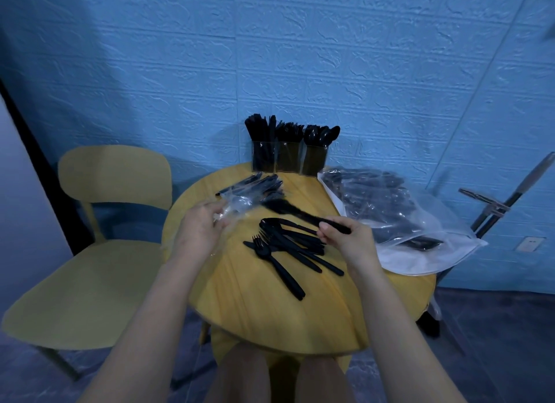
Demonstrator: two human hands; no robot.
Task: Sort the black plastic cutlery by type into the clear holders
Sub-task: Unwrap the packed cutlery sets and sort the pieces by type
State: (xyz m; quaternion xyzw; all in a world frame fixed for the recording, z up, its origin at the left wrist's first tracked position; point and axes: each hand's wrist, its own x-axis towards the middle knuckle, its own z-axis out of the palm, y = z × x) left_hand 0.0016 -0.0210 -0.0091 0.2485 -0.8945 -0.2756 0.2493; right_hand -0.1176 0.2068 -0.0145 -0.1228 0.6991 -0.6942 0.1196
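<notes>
hands (270, 231) gripping blurred cutlery (297, 214), wrapper (240, 199)

Three holders (288, 159) stand in a row on one table (270, 306). Two clear bags hold cutlery: a small bag (240, 196) and a big bag (399, 216). Loose pile (288, 249): too tangled to count. One chair (99, 222). Two hands: left hand (199, 229), right hand (348, 243).

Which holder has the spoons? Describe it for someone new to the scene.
On the round yellow table, find the row of three clear holders at the far edge against the blue wall. The spoon holder is the rightmost, nearest the large plastic bag, with rounded bowls sticking up.
</notes>
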